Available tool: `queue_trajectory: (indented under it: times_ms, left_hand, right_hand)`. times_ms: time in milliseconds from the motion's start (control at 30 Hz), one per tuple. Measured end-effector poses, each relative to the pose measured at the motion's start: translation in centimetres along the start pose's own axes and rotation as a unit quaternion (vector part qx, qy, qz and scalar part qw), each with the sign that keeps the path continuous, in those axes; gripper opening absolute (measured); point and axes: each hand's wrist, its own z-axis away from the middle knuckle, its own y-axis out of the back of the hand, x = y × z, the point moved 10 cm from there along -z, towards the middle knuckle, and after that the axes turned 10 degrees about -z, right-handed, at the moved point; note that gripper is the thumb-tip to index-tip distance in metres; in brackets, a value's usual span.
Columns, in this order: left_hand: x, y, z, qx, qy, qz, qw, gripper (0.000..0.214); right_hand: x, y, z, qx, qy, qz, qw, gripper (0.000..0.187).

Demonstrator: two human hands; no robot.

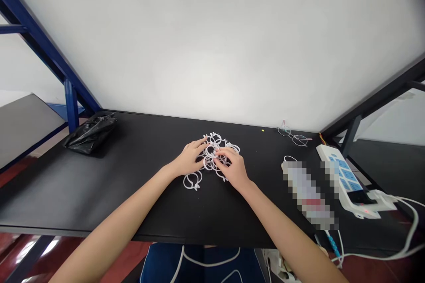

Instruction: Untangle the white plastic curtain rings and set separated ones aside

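Note:
A heap of white plastic rings lies in the middle of the black table. My left hand rests on the heap's left side, fingers spread over the rings. My right hand lies on its right side, fingertips pinching at one ring near the centre. One ring lies apart, just below my left hand. Whether either hand has lifted a ring cannot be told.
A crumpled black plastic bag sits at the table's far left. Wire-rimmed glasses lie at the back right, with a white power strip and cables beyond. A blurred-out object lies right of my hands. A white wall stands behind.

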Motion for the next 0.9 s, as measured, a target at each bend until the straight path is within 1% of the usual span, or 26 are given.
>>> queue_trajectory:
  times_ms: [133,233,367,467,567,633,800,900]
  left_hand:
    - [0.2,-0.2,0.0,-0.005,-0.011,-0.023,1.000,0.045]
    - [0.2,0.3,0.0,0.000,-0.015,-0.029,0.999,0.041]
    - [0.6,1.0,0.0,0.006,-0.023,-0.035,0.999,0.034]
    - [1.3,1.6,0.1,0.010,-0.036,-0.028,0.999,0.029]
    - [1.8,2.1,0.2,0.011,-0.042,-0.013,0.999,0.030]
    - [1.7,2.3,0.2,0.014,-0.033,0.003,0.999,0.031]
    - [0.7,2.4,0.0,0.021,0.012,0.049,0.998,0.025]
    - [0.0,2.4,0.0,0.013,0.042,0.084,0.995,0.032]
  right_hand:
    - [-0.1,0.4,0.0,0.008,-0.002,-0.005,1.000,0.014]
    - [0.1,0.8,0.1,0.016,-0.011,-0.009,1.000,0.016]
    - [0.3,1.0,0.2,0.012,-0.019,-0.001,1.000,0.021]
    - [0.1,1.0,0.1,0.015,-0.009,0.003,1.000,0.020]
    - [0.0,1.1,0.0,0.020,-0.010,0.000,1.000,0.017]
    - [0.1,1.1,0.0,0.021,-0.019,-0.001,1.000,0.015]
    - [0.2,1.3,0.1,0.022,-0.028,0.009,0.999,0.014]
    - [0.2,1.6,0.1,0.035,-0.030,0.010,0.999,0.014]
